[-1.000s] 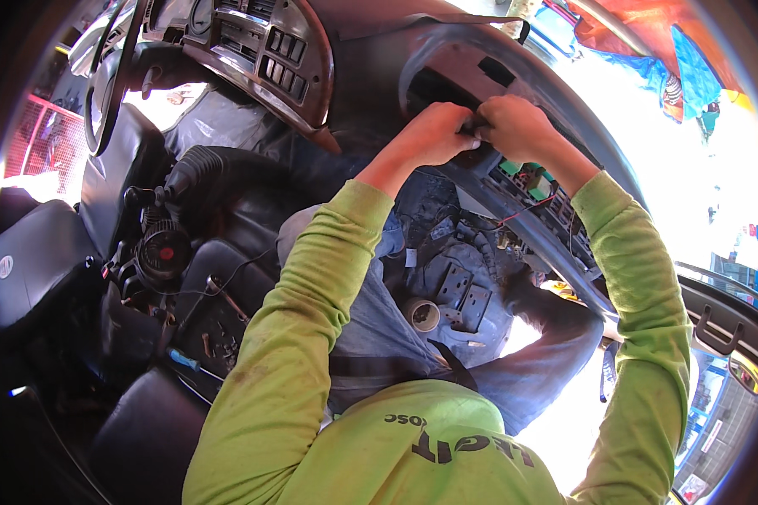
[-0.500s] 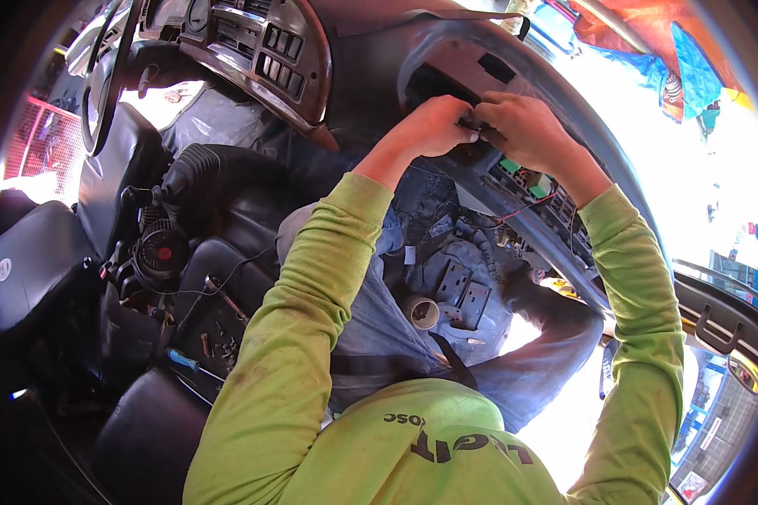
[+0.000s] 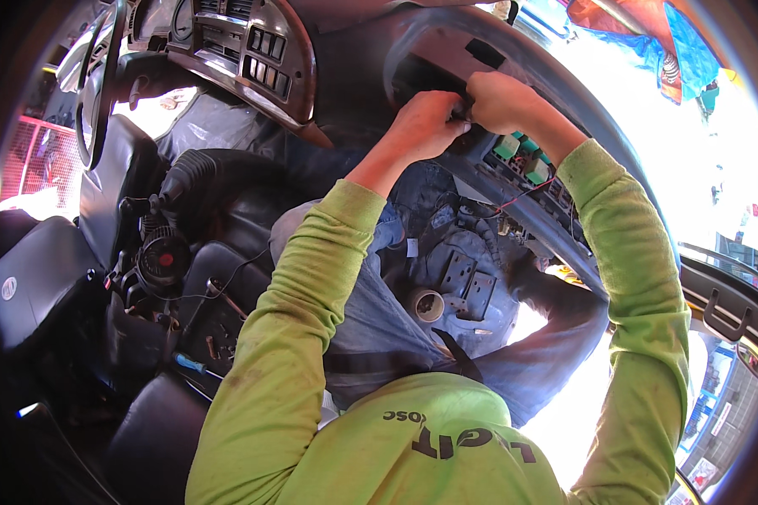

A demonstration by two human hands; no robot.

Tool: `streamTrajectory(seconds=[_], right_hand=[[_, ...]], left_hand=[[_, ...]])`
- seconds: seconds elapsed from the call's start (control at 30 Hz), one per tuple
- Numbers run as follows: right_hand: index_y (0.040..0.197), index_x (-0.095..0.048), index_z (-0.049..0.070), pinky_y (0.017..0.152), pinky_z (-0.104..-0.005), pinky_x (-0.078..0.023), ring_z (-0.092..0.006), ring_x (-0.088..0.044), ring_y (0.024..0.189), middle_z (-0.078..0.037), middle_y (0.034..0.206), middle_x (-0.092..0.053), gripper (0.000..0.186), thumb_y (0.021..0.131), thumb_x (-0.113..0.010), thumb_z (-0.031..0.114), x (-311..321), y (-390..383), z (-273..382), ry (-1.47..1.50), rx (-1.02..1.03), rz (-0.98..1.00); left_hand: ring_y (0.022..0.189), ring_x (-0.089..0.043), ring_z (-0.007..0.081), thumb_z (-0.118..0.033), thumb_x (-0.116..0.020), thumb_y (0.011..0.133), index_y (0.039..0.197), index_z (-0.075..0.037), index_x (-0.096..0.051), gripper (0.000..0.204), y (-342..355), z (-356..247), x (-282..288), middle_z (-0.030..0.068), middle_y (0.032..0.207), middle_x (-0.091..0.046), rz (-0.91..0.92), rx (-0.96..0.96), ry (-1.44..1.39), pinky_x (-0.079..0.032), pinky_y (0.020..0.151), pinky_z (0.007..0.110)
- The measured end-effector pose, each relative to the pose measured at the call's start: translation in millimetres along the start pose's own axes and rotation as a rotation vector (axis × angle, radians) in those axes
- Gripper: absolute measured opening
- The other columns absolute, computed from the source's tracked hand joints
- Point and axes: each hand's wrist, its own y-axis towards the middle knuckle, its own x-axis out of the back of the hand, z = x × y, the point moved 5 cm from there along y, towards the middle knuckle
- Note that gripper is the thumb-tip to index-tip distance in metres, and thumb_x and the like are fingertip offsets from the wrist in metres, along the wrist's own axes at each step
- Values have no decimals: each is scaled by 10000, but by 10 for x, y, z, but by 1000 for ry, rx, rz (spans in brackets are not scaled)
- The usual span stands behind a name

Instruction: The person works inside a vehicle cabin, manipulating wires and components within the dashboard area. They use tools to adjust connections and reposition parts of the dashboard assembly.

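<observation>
Lime-green long-sleeved top (image 3: 354,459), dark chest lettering (image 3: 472,438), faded blue jeans (image 3: 377,307)

Dark lettering (image 3: 444,446) in two sizes is borne by the shirt (image 3: 370,463), well below the right hand (image 3: 505,103). On a seat (image 3: 46,269), far left of the left hand (image 3: 425,124), a round label (image 3: 8,288) is too small to be read.

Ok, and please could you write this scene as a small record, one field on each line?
Place: vehicle cab, at the dashboard
Left hand: raised at the dashboard, fingertips near the right hand
Right hand: fingers curled; any held thing too hidden to tell
Near hands: green parts, red wire
Between legs: pale cup, dark plates
Person's left: small fan, blue-handled tool
</observation>
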Motion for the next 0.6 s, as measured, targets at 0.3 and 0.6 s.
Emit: streamTrajectory(seconds=[0.3, 0.6], right_hand=[[1001, -681, 73, 836, -502, -533, -369, -665, 1009, -94, 1004, -687, 108, 898, -687, 105, 41, -414, -68, 101, 501, -387], [966, -683, 57, 828, -494, -539, -357, -663, 1024, -91, 1000, -659, 101, 867, -678, 35, -19, -397, -9, 48, 582, -358]], left_hand=[[979, -707, 368, -195, -768, 876, 1075, -13, -750, 270, 101, 77, 1, 207, 991, -742, 77, 10, -41, -534, 861, 428], [957, -715, 369, -208, -783, 864, 1048, -10, -753, 272, 68, 93, -7, 214, 961, -738, 138, 117, -122, -534, 839, 427]])
